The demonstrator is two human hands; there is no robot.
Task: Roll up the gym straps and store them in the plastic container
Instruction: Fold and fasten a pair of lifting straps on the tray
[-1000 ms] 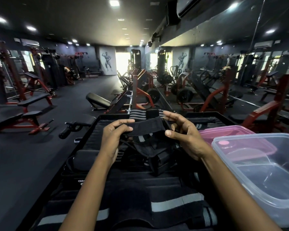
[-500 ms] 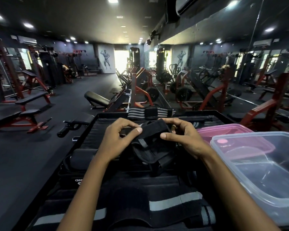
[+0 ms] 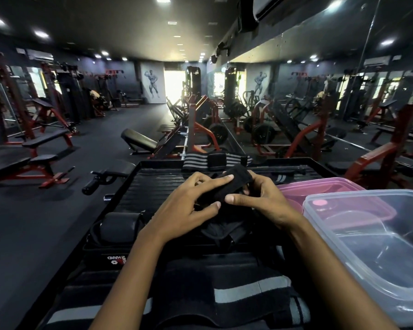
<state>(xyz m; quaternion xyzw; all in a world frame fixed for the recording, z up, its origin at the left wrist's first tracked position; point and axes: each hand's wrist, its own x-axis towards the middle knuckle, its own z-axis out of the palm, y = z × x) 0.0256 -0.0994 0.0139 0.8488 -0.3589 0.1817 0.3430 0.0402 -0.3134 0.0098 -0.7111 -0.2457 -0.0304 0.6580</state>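
Both of my hands hold a black gym strap (image 3: 234, 181) over a black ribbed platform (image 3: 153, 184). My left hand (image 3: 188, 206) presses fingers and thumb on its left side. My right hand (image 3: 265, 201) grips its right side with the thumb underneath. The strap is bunched into a short folded bundle, and its loose tail (image 3: 224, 231) hangs below my hands. A clear plastic container (image 3: 379, 253) stands open at the right, with nothing inside. A black and grey striped strap (image 3: 236, 294) lies flat near me. Another striped strap (image 3: 196, 161) lies at the platform's far edge.
A pink lid (image 3: 320, 186) lies behind and partly under the container. A black foam roller pad (image 3: 121, 225) rests at the platform's left. Gym benches (image 3: 34, 160) and red machines (image 3: 200, 129) fill the floor beyond. A mirror wall runs along the right.
The strap was stretched flat between my hands; my hands have come together and the strap is now bunched into a compact bundle. The view has tilted slightly down.
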